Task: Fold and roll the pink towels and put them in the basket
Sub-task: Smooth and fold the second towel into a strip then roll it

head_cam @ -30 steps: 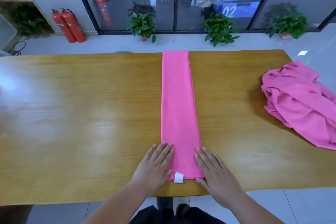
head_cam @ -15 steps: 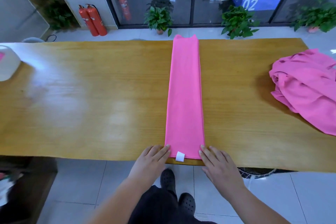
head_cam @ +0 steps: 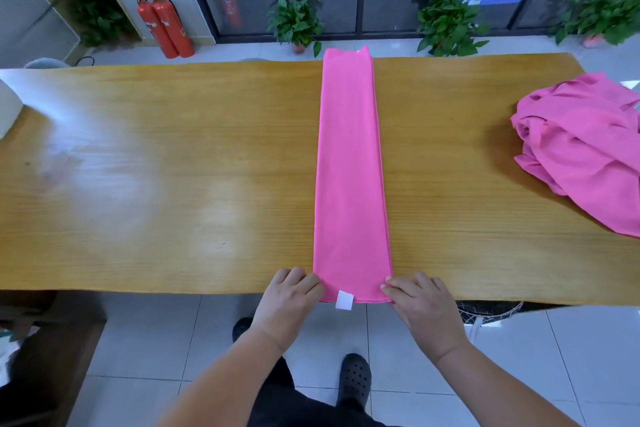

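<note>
A pink towel (head_cam: 349,166), folded into a long narrow strip, lies across the wooden table (head_cam: 156,166) from far edge to near edge, with a white tag (head_cam: 344,299) at its near end. My left hand (head_cam: 289,300) pinches the strip's near left corner with curled fingers. My right hand (head_cam: 420,303) pinches the near right corner the same way. A crumpled heap of pink towels (head_cam: 581,152) sits at the table's right end. No basket shows clearly.
A white container (head_cam: 7,107) stands at the table's left end, mostly cut off. A mesh-rimmed object (head_cam: 491,312) sits under the table at the right. Beyond the far edge are potted plants (head_cam: 296,22) and red fire extinguishers (head_cam: 164,26).
My hands slid back from lying flat on the towel's near end to its two near corners, fingers now curled. The view has pulled back and tilted down.
</note>
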`<control>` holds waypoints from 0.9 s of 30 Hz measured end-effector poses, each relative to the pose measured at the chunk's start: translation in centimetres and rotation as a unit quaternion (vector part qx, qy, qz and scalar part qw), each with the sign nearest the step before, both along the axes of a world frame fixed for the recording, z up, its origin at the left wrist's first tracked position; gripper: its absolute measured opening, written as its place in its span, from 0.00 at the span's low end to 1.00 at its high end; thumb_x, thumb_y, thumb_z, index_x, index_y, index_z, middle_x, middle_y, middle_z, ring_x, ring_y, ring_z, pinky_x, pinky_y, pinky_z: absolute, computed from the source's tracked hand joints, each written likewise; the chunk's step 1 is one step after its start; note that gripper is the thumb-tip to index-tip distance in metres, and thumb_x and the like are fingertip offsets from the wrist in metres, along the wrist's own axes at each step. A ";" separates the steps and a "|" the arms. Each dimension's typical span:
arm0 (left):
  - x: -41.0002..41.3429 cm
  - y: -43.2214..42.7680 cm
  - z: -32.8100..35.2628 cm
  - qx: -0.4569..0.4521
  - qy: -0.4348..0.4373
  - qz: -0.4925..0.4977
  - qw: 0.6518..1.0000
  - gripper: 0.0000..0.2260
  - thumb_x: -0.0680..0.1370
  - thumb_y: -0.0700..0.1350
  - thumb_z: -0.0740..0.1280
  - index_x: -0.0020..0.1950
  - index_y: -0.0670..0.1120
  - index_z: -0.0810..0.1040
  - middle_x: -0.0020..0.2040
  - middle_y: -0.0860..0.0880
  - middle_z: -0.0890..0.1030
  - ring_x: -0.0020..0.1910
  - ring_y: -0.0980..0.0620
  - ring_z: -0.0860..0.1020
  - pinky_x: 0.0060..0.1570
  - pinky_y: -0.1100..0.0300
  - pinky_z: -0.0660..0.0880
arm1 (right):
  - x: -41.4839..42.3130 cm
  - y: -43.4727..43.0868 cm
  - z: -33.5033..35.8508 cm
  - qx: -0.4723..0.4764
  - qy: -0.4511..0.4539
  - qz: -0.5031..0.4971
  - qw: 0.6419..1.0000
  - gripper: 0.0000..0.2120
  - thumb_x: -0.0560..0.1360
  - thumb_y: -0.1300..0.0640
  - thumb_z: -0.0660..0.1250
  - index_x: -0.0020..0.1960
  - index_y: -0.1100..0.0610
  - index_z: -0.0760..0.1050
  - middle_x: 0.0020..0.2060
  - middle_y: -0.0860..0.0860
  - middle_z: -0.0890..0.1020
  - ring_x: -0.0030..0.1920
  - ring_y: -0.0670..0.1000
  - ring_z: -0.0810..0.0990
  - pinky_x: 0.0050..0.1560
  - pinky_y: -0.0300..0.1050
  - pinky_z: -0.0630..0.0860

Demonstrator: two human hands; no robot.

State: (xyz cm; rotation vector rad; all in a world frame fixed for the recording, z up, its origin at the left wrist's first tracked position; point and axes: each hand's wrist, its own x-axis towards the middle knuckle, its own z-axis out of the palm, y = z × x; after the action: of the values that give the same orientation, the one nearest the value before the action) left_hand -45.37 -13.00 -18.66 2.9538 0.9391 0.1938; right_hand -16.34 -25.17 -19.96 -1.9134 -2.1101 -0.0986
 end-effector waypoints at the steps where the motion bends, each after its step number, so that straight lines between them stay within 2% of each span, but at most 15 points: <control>1: -0.2 0.0 -0.2 0.002 -0.011 0.001 1.000 0.18 0.66 0.30 0.70 0.49 0.49 0.77 0.49 0.55 0.77 0.44 0.48 0.72 0.46 0.55 0.69 | -0.2 0.0 -0.1 0.009 0.012 -0.006 1.000 0.16 0.71 0.60 0.81 0.57 0.49 0.85 0.56 0.40 0.84 0.45 0.52 0.79 0.41 0.48 0.71; 3: -0.4 0.1 -0.6 0.002 -0.035 0.014 0.999 0.14 0.71 0.33 0.72 0.49 0.50 0.78 0.49 0.56 0.78 0.43 0.49 0.72 0.46 0.55 0.69 | -0.4 0.0 -0.3 0.021 0.024 -0.013 0.999 0.09 0.77 0.55 0.73 0.56 0.47 0.85 0.55 0.39 0.84 0.46 0.50 0.79 0.41 0.47 0.72; 5: -0.4 0.0 -0.7 -0.015 -0.065 0.043 0.997 0.09 0.75 0.38 0.74 0.49 0.51 0.80 0.48 0.57 0.80 0.43 0.50 0.73 0.45 0.55 0.71 | -0.3 0.1 -0.3 0.025 0.033 -0.020 0.999 0.11 0.80 0.50 0.65 0.56 0.47 0.85 0.53 0.39 0.84 0.46 0.50 0.79 0.41 0.46 0.73; 8: 0.0 -0.3 -0.2 -0.114 -0.121 0.118 0.979 0.06 0.78 0.45 0.75 0.52 0.54 0.82 0.47 0.61 0.80 0.45 0.53 0.75 0.45 0.56 0.73 | -0.3 0.1 0.0 0.010 0.044 -0.037 0.998 0.13 0.82 0.47 0.62 0.55 0.48 0.85 0.50 0.39 0.85 0.45 0.49 0.77 0.41 0.45 0.73; 11: 0.4 0.3 1.3 -0.210 -0.137 0.186 0.950 0.05 0.81 0.51 0.72 0.56 0.57 0.82 0.46 0.66 0.78 0.47 0.59 0.74 0.51 0.57 0.70 | -0.6 0.6 0.5 -0.029 0.095 -0.093 0.991 0.12 0.82 0.44 0.62 0.55 0.45 0.83 0.47 0.37 0.84 0.44 0.47 0.74 0.43 0.45 0.71; 13: 0.8 0.8 2.1 -0.261 -0.138 0.220 0.930 0.07 0.82 0.53 0.70 0.59 0.58 0.82 0.44 0.69 0.74 0.47 0.60 0.73 0.54 0.58 0.70 | -0.9 1.3 1.1 -0.068 0.159 -0.152 0.973 0.09 0.82 0.44 0.65 0.55 0.43 0.83 0.47 0.34 0.84 0.45 0.43 0.72 0.45 0.44 0.71; 16: 1.4 1.1 2.9 -0.313 -0.155 0.264 0.899 0.07 0.81 0.55 0.70 0.59 0.59 0.83 0.44 0.66 0.76 0.48 0.59 0.76 0.57 0.55 0.75 | -1.3 2.2 2.5 -0.125 0.268 -0.217 0.930 0.04 0.79 0.45 0.71 0.53 0.39 0.83 0.43 0.32 0.81 0.47 0.42 0.76 0.46 0.43 0.72; 18: 1.9 1.1 3.1 -0.323 -0.155 0.295 0.886 0.05 0.81 0.55 0.70 0.56 0.60 0.82 0.43 0.65 0.77 0.49 0.59 0.77 0.58 0.53 0.75 | -1.5 2.9 3.2 -0.143 0.337 -0.237 0.900 0.04 0.78 0.47 0.74 0.50 0.36 0.82 0.40 0.34 0.82 0.46 0.40 0.79 0.45 0.44 0.77; 20: 2.5 1.0 3.2 -0.321 -0.148 0.328 0.876 0.03 0.81 0.55 0.69 0.54 0.61 0.80 0.41 0.63 0.78 0.49 0.59 0.76 0.61 0.52 0.73 | -1.6 3.3 3.3 -0.148 0.368 -0.256 0.882 0.07 0.76 0.48 0.76 0.47 0.36 0.81 0.39 0.36 0.83 0.43 0.39 0.80 0.44 0.45 0.79; 22: 3.1 0.9 3.2 -0.300 -0.140 0.347 0.878 0.02 0.80 0.54 0.67 0.51 0.60 0.77 0.39 0.61 0.79 0.48 0.58 0.75 0.60 0.53 0.70 | -1.7 3.7 3.2 -0.151 0.343 -0.261 0.890 0.08 0.75 0.49 0.75 0.47 0.37 0.79 0.37 0.37 0.82 0.43 0.40 0.79 0.44 0.47 0.79; 24: 4.0 0.7 3.4 -0.267 -0.117 0.356 0.888 0.03 0.79 0.53 0.65 0.50 0.58 0.73 0.38 0.59 0.79 0.46 0.56 0.74 0.55 0.54 0.68 | -2.0 3.8 3.3 -0.158 0.271 -0.245 0.917 0.09 0.74 0.50 0.73 0.49 0.38 0.75 0.35 0.39 0.79 0.45 0.41 0.76 0.48 0.49 0.76; 27: 4.8 0.7 3.2 -0.190 -0.053 0.344 0.918 0.05 0.78 0.52 0.65 0.51 0.56 0.71 0.45 0.58 0.76 0.49 0.52 0.72 0.51 0.54 0.68 | -2.4 4.0 3.3 -0.135 0.135 -0.211 0.959 0.11 0.75 0.50 0.71 0.53 0.40 0.72 0.41 0.40 0.73 0.47 0.46 0.72 0.49 0.49 0.72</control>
State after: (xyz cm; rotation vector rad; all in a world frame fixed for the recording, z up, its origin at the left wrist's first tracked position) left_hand -40.53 -12.30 -15.45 2.1415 1.7279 0.1581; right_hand -18.71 -21.21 -16.67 -2.3546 -1.5801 0.3607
